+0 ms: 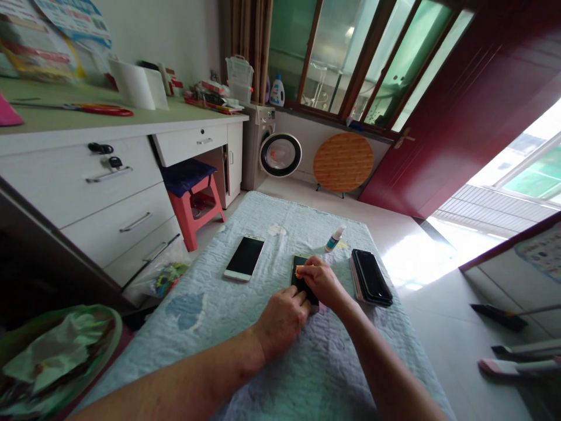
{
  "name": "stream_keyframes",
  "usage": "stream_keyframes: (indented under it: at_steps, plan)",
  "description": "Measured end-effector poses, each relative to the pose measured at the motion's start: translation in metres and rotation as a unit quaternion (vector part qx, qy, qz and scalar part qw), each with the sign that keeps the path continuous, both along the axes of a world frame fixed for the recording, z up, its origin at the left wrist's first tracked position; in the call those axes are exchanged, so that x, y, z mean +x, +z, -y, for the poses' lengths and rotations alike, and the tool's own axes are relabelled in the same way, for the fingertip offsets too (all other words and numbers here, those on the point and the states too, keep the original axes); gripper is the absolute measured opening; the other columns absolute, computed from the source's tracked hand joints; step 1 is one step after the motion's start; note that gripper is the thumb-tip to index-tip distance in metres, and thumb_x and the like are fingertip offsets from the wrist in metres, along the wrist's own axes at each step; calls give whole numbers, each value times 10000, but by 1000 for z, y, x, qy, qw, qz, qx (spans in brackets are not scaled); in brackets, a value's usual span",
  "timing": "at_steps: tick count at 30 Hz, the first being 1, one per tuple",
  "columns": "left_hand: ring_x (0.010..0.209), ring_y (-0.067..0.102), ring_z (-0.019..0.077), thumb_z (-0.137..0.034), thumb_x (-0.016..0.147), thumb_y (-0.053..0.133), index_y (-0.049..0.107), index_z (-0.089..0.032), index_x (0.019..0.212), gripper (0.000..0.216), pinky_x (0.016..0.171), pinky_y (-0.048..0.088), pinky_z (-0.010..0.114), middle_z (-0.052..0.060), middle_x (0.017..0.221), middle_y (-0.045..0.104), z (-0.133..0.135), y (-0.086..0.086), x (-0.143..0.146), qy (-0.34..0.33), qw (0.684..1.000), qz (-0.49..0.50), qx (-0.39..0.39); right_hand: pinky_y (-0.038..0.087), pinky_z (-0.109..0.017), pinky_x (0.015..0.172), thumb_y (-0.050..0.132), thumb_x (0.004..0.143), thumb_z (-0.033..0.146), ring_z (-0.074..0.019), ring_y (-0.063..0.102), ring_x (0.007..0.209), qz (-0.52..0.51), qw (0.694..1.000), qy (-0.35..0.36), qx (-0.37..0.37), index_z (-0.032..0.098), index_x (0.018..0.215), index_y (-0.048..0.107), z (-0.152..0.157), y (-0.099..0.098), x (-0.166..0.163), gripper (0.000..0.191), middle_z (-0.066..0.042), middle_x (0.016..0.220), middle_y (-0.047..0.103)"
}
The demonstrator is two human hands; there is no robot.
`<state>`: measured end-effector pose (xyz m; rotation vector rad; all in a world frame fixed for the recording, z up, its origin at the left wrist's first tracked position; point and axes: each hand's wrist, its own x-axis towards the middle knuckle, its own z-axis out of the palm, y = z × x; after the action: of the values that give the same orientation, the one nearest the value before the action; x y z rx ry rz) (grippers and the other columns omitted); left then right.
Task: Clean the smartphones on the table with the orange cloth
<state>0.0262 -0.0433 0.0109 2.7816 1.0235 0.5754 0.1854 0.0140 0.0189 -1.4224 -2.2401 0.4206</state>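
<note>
A smartphone (300, 283) with a dark screen lies on the light blue quilted cover. My left hand (284, 320) grips its lower left side, fingers curled over the edge. Between the fingertips of my right hand (322, 280) is a small orange cloth (299, 271), pressed on the upper part of the screen. Most of the cloth is hidden by the fingers. Left of my hands lies a white smartphone (245, 258), screen up. A small spray bottle (335, 238) stands just beyond my right hand. To the right is a stack of phones (371, 277), a black one on top.
The quilted cover (228, 327) drapes the table. A waste bin (114, 327) with crumpled paper stands at lower left. Along the left wall runs a white desk (79, 175), a red stool (197, 204) by it. Farther off are a washing machine (258, 134) and a round wooden tabletop (344, 161).
</note>
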Motion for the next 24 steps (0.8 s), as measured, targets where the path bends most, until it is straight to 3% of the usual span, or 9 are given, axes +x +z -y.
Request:
stream_keyframes:
  at_steps: [7, 14, 24]
  plan:
    - [910, 567, 209, -182, 963, 415, 636, -163, 954, 221, 793, 508, 324, 70, 925, 657, 0, -1, -1, 3, 1000, -5, -17, 401, -240, 811, 488, 919, 171, -151, 516, 868, 45, 997, -37, 47, 209, 893, 735, -18, -3, -20, 252, -44, 904, 582]
    - [927, 569, 224, -130, 935, 434, 628, -159, 950, 197, 801, 525, 344, 68, 957, 653, 0, 1, -1, 5, 999, -22, -28, 390, -243, 797, 479, 922, 172, -155, 512, 853, 56, 992, -95, 53, 217, 884, 730, -39, -14, -17, 257, -48, 891, 571]
    - [908, 578, 219, -133, 929, 444, 634, -151, 922, 191, 784, 525, 332, 77, 947, 661, 0, 1, -1, 2, 999, -26, -29, 381, -230, 763, 479, 931, 193, -150, 501, 818, 82, 994, -41, 67, 215, 887, 727, -18, -7, -22, 253, -37, 867, 570]
